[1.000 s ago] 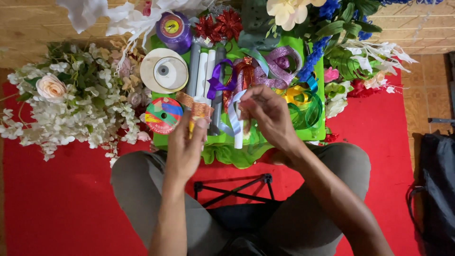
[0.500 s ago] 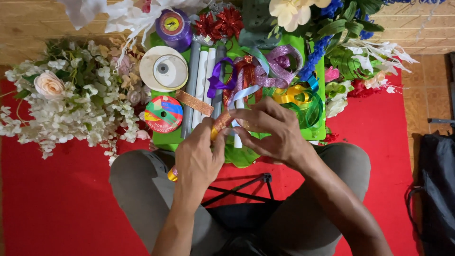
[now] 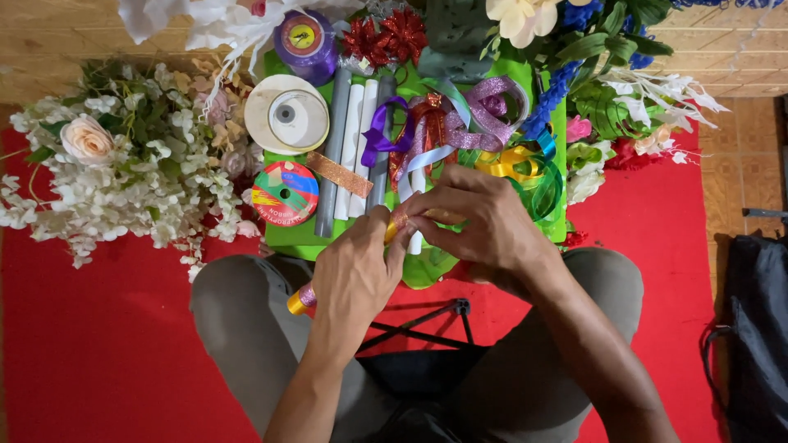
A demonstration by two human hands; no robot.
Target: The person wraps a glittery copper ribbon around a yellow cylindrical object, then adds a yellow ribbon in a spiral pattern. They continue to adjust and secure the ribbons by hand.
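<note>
My left hand (image 3: 357, 271) grips a thin yellow stick (image 3: 297, 302) whose lower end pokes out below the palm, wrapped near the tip with a band of purple. My right hand (image 3: 480, 226) meets the left one at the stick's upper end and pinches a glittery orange ribbon (image 3: 341, 175) against it. The ribbon's loose end trails up and left across the grey and white tubes (image 3: 355, 148). Both hands hover over the near edge of a green board (image 3: 289, 238) above my knees.
On the green board lie a white ribbon spool (image 3: 287, 115), a multicoloured spool (image 3: 285, 193), a purple spool (image 3: 304, 39), and loops of purple, red, yellow and green ribbon (image 3: 460, 131). White artificial flowers (image 3: 123, 164) lie left, mixed flowers right, on a red mat (image 3: 107, 353). A black bag (image 3: 755, 328) stands far right.
The yellow stick came into my left hand and both hands closed together on its top end. The orange ribbon now stretches from the tubes to my fingers.
</note>
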